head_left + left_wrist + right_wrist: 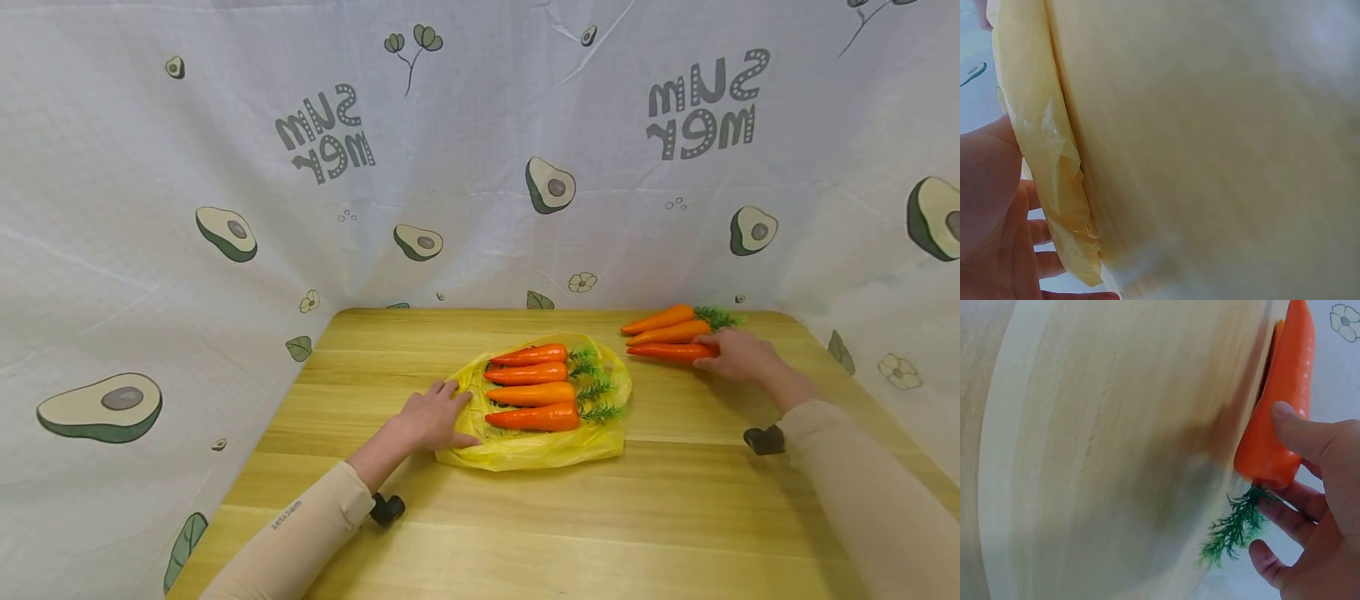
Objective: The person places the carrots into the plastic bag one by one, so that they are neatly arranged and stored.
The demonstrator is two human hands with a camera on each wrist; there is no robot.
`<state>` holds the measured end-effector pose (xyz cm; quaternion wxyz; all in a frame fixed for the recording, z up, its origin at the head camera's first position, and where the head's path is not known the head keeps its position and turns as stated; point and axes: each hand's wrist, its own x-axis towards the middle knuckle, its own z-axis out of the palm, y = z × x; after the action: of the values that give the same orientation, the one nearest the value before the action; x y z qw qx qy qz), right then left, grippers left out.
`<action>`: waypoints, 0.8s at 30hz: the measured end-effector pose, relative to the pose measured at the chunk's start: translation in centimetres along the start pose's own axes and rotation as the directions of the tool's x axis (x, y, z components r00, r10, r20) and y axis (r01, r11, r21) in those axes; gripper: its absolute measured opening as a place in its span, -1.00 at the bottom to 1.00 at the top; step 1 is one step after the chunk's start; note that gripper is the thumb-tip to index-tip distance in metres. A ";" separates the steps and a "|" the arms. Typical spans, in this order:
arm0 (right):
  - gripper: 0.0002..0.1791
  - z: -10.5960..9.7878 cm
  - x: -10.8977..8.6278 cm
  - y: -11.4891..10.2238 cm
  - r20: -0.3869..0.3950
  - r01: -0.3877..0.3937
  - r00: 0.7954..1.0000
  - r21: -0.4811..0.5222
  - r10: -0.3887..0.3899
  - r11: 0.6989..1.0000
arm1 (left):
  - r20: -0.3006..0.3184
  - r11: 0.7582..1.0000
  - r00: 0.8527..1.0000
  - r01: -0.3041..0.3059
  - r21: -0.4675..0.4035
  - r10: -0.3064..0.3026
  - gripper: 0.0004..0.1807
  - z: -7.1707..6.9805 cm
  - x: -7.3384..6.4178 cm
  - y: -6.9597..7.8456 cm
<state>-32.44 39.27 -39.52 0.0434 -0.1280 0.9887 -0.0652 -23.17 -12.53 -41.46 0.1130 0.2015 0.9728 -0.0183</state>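
On the table, right fingers pinch one carrot near its leaves, left fingers spread against a yellow bag.

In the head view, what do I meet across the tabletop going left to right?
Left sleeve, left hand, yellow plastic bag with four carrots, three more carrots, right hand, right sleeve.

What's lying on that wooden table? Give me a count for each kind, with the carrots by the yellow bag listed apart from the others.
Carrots grouped with the yellow bag: 4
Carrots off to the right, one of them in the right hand's fingers: 3
Yellow bag: 1
Total: 8 things, 7 of them carrots
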 end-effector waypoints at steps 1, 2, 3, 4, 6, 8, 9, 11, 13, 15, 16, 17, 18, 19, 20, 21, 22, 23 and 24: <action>-0.28 0.0 0.0 -0.1 -0.006 0.009 1.000 -0.003 -0.009 1.000 | -0.003 1.000 1.000 -0.002 0.002 0.002 -0.05 0.0 0.0 0.0; -0.29 -0.1 0.1 -0.2 -0.010 0.016 1.000 -0.001 -0.016 1.000 | -0.006 1.000 1.000 -0.005 0.002 0.005 -0.05 0.1 0.0 0.0; -0.29 -0.2 0.1 -0.3 -0.015 0.025 1.000 0.000 -0.025 1.000 | -0.010 1.000 1.000 -0.007 0.004 0.007 -0.05 0.1 0.0 -0.1; -0.30 -0.2 0.1 -0.4 -0.020 0.031 0.999 -0.001 -0.031 1.000 | -0.014 1.000 1.000 -0.009 0.004 0.009 -0.05 0.2 0.0 -0.1; -0.31 -0.3 0.2 -0.7 -0.029 0.046 0.999 -0.006 -0.046 0.999 | -0.019 1.000 1.000 -0.012 0.004 0.012 -0.05 0.3 0.0 -0.1; -0.30 -0.5 0.2 -0.9 -0.036 0.055 0.998 -0.013 -0.055 0.998 | -0.021 1.000 1.000 -0.013 -0.001 0.013 -0.05 0.3 0.0 -0.2; -0.30 -0.6 0.3 -1.1 -0.038 0.056 0.998 -0.020 -0.056 0.998 | -0.022 1.000 1.000 -0.013 -0.003 0.013 -0.05 0.3 0.0 -0.2; -0.28 -0.7 0.2 -1.4 -0.037 0.055 0.998 -0.026 -0.056 0.998 | -0.020 1.000 1.000 -0.014 -0.005 0.014 -0.05 0.3 0.1 -0.2; -0.26 -0.8 0.2 -1.8 -0.043 0.054 0.998 -0.031 -0.055 0.998 | -0.017 1.000 1.000 -0.014 -0.005 0.014 -0.05 0.3 0.1 -0.2; -0.26 -1.0 0.1 -2.2 -0.052 0.054 0.997 -0.031 -0.055 0.998 | -0.016 1.000 1.000 -0.014 -0.003 0.014 -0.05 0.2 0.0 -0.2; -0.27 -1.2 0.1 -2.4 -0.060 0.057 0.997 -0.027 -0.058 0.998 | -0.016 1.000 1.000 -0.014 0.000 0.014 -0.05 0.2 0.0 -0.2; -0.28 -1.3 0.0 -2.7 -0.068 0.059 0.996 -0.027 -0.061 0.998 | -0.016 1.000 1.000 -0.014 0.002 0.014 -0.05 0.2 0.0 -0.2; -0.29 -1.4 0.0 -2.9 -0.076 0.060 0.995 -0.025 -0.062 0.998 | -0.015 1.000 1.000 -0.014 0.004 0.014 -0.06 0.2 0.0 -0.2; -0.30 -1.5 -0.1 -3.1 -0.081 0.062 0.995 -0.022 -0.064 0.998 | -0.013 1.000 1.000 -0.013 0.005 0.013 -0.06 0.1 0.0 -0.2; -0.31 -1.6 -0.1 -3.3 -0.084 0.060 0.995 -0.018 -0.061 0.998 | -0.012 1.000 1.000 -0.013 0.005 0.013 -0.06 0.1 0.0 -0.2; -0.31 -1.6 -0.1 -3.5 -0.086 0.059 0.995 -0.013 -0.060 0.998 | -0.011 1.000 1.000 -0.012 0.006 0.012 -0.06 0.1 0.0 -0.2; -0.31 -1.7 -0.1 -3.6 -0.088 0.058 0.994 -0.008 -0.058 0.998 | -0.010 1.000 1.000 -0.011 0.005 0.011 -0.06 0.1 0.0 -0.1; -0.31 -1.7 -0.1 -3.7 -0.091 0.056 0.994 -0.003 -0.056 0.998 | -0.008 1.000 1.000 -0.011 0.005 0.011 -0.06 0.2 0.0 -0.1; -0.31 -1.8 -0.1 -3.9 -0.093 0.055 0.994 0.002 -0.055 0.998 | -0.007 1.000 1.000 -0.010 0.004 0.010 -0.06 0.2 0.0 -0.1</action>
<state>-31.53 35.79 -37.20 -0.0041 -0.1519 0.9856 -0.0746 -23.15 -12.68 -41.61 0.1093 0.2066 0.9721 -0.0189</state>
